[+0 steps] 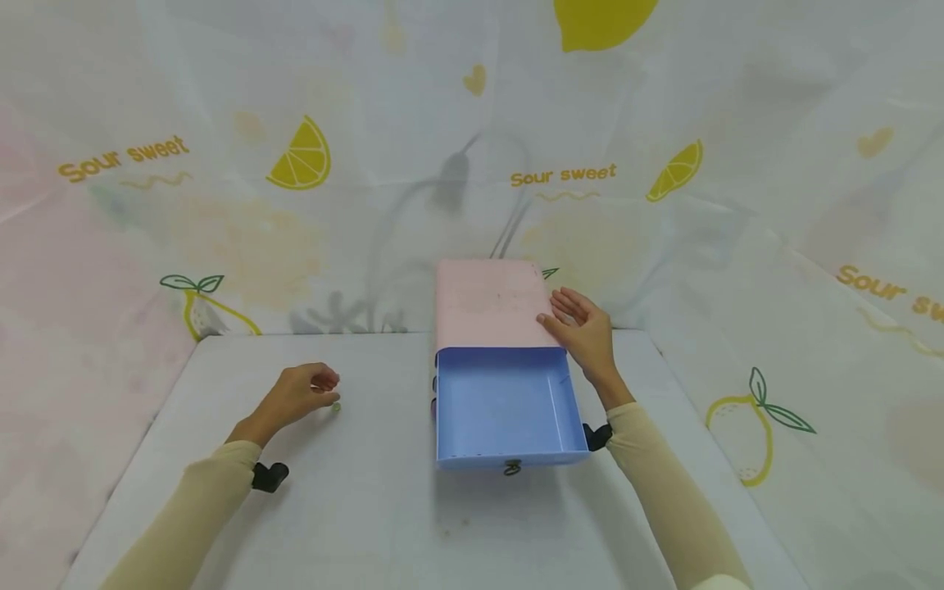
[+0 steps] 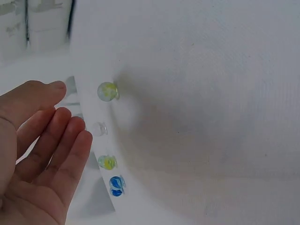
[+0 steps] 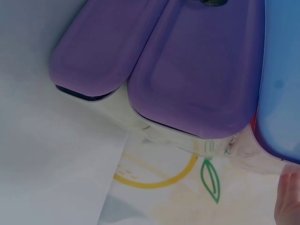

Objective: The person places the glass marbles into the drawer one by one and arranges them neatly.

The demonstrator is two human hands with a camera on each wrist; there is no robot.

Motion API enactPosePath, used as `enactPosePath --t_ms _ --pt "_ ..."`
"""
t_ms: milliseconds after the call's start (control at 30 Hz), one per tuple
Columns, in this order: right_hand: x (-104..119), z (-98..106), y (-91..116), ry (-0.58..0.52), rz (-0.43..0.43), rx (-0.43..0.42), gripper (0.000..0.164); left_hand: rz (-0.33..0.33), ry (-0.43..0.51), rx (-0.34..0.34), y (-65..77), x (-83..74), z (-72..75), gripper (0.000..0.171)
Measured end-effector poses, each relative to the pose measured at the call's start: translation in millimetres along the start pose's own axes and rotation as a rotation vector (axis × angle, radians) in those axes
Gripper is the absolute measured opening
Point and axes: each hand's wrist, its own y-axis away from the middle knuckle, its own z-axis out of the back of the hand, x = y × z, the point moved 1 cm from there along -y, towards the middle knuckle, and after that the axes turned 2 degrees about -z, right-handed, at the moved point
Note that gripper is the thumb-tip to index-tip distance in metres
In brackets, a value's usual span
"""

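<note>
My left hand (image 1: 298, 392) hovers over the left part of the table, fingers loosely curved with nothing between them. Just by its fingertips is a small green glass marble (image 1: 337, 407). Several marbles appear beyond the fingers in the left wrist view: a yellow-green marble (image 2: 108, 91), a clear marble (image 2: 99, 129), another yellow-green one and a blue marble (image 2: 116, 186). A pink drawer box (image 1: 490, 303) stands at the back, its blue top drawer (image 1: 509, 401) pulled out with a bare floor. My right hand (image 1: 586, 328) rests against the box's right side, fingers extended.
Purple lower drawers (image 3: 197, 70) are pushed in below the blue one. A metal ring pull (image 1: 512, 467) hangs on the blue drawer's front. The white table (image 1: 354, 508) ends at a lemon-print cloth backdrop (image 1: 413, 164) at the back and sides.
</note>
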Motion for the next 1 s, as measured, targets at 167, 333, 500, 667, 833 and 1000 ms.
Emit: enactPosePath --t_ms 167,333,500,667,833,1000 --pt "-2 0 -1 -0.001 -0.005 -0.004 0.062 0.021 -0.038 0.086 -2.0 4.9 -6.5 0.025" --pt "-2 0 -1 0.013 -0.007 -0.01 0.061 0.034 -0.063 0.148 -3.0 5.0 -12.9 0.026" --pt "-2 0 -1 0.014 0.0 -0.011 0.061 0.026 -0.103 0.145 -4.3 0.7 -15.8 0.022" --pt "-2 0 -1 0.002 -0.001 -0.009 0.061 -0.023 -0.133 0.141 -2.8 -1.8 -16.8 0.02" --pt "-3 0 -1 0.008 -0.001 -0.01 0.061 -0.058 -0.166 0.145 -2.0 -0.9 -19.5 0.018" --pt "-2 -1 0 0.018 -0.003 -0.01 0.061 -0.051 -0.169 0.149 -2.4 -1.8 -20.2 0.018"
